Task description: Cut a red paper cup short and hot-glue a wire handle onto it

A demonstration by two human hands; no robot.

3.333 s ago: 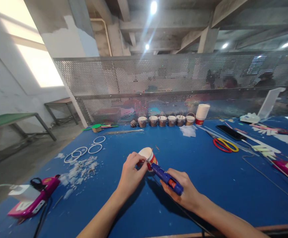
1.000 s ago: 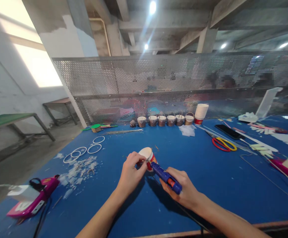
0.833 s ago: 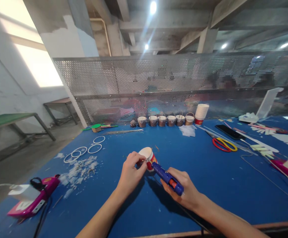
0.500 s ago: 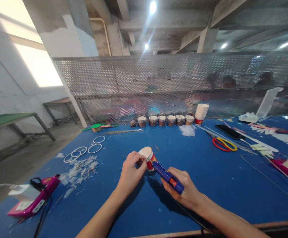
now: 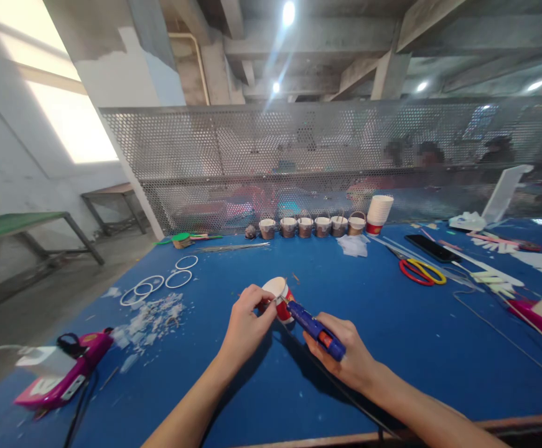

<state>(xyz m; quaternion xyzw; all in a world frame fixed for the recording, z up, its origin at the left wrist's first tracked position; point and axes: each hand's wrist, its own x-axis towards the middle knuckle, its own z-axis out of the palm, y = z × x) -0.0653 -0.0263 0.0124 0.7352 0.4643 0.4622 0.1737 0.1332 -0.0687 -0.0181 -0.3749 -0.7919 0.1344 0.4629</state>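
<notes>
Blue felt is covering the table [image 5: 392,348], with red-and-yellow scissors [image 5: 422,272] and a black phone [image 5: 432,247] lying off to the right, white rings [image 5: 158,283] and paper scraps [image 5: 152,320] to the left, and a row of small cups [image 5: 312,226] standing along the mesh screen. The left hand [image 5: 247,326] is pinching a paper cup [image 5: 279,297] at mid-table, tipped so its pale base faces up and away. The right hand [image 5: 350,358] is gripping a blue glue gun [image 5: 316,322], its long axis running diagonally, nozzle pointing up-left onto the cup. Since half a second ago, both hands are staying almost exactly where they were.
</notes>
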